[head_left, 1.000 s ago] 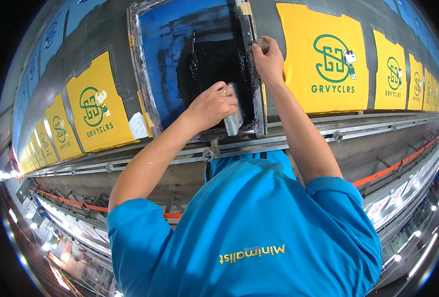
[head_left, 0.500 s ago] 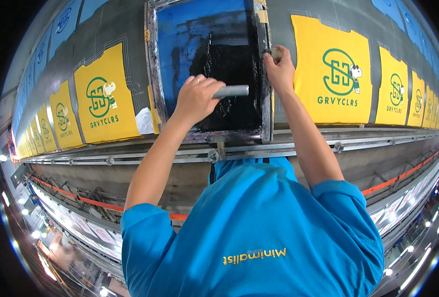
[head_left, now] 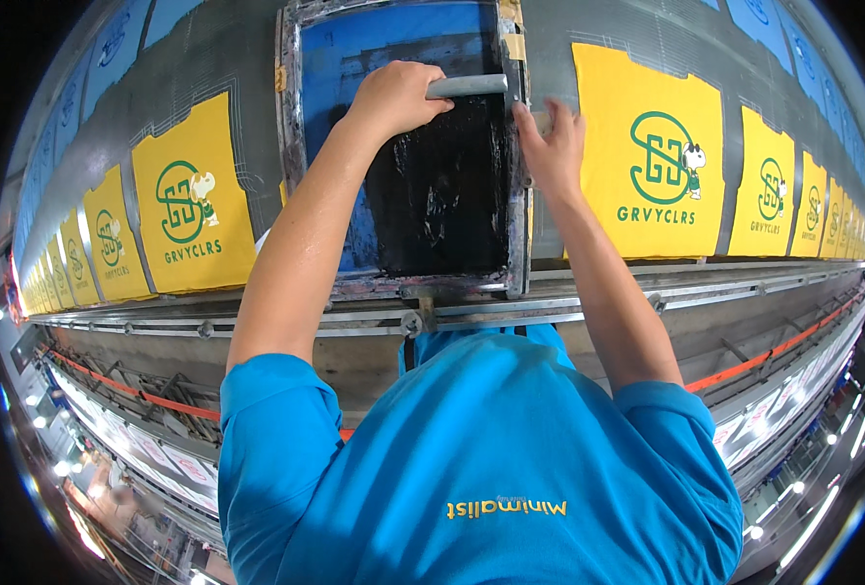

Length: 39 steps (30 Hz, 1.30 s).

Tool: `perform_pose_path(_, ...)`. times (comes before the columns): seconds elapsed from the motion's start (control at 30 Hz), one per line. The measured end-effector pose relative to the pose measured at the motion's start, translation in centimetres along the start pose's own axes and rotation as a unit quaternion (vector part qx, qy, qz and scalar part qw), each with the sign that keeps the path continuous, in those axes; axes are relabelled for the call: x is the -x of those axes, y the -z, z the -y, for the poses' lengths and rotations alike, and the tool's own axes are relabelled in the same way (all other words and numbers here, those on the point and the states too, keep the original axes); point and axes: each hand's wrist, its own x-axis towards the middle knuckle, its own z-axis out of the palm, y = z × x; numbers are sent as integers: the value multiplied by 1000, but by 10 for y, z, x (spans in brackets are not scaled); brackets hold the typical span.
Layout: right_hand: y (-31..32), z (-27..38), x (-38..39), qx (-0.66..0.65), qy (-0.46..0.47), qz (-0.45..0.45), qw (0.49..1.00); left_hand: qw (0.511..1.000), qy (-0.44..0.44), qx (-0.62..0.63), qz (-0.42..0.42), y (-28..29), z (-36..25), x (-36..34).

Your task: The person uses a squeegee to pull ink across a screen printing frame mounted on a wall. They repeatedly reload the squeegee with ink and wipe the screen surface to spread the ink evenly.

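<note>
A screen-printing frame (head_left: 517, 229) lies in front of me, its mesh blue at the left and far part. Wet black ink (head_left: 437, 195) covers much of the mesh from the middle to the near end. My left hand (head_left: 393, 97) is closed round a squeegee (head_left: 476, 86) whose grey handle lies crosswise over the far part of the ink; its blade is hidden. At the frame's right edge, my right hand (head_left: 554, 156) has thumb and fingers apart around a small pale knob (head_left: 542, 123), with no clear grip on it.
Yellow fabric panels (head_left: 608, 107) with green printed emblems lie in a row on the dark table (head_left: 550, 29), both sides of the frame. Blue panels (head_left: 798, 58) lie along the far side. A metal rail (head_left: 354, 320) runs along the near edge, with an orange strip (head_left: 745, 369) below it.
My left hand has carried the squeegee away from me, from the middle of the screen toward its far end. My right hand's fingers have loosened from the knob.
</note>
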Motion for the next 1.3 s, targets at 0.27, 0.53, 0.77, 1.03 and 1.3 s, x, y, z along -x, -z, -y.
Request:
perform_pose_path(0.27, -27, 42, -52, 66, 369, 221, 900, 998, 12, -36, -58, -25, 3, 4)
perform_pose_path(0.53, 28, 13, 91, 77, 392, 211, 892, 999, 10, 16, -50, -81, -46, 146)
perform_pose_path(0.77, 27, 34, 25, 40, 357, 263, 895, 998, 15, -3, 61, -17, -32, 87)
perform_pose_path(1.03, -30, 34, -36, 60, 386, 168, 905, 995, 14, -15, -96, -32, -6, 17)
perform_pose_path(1.3, 49, 15, 117, 81, 325, 301, 893, 1000, -4, 8, -13, -81, -56, 171)
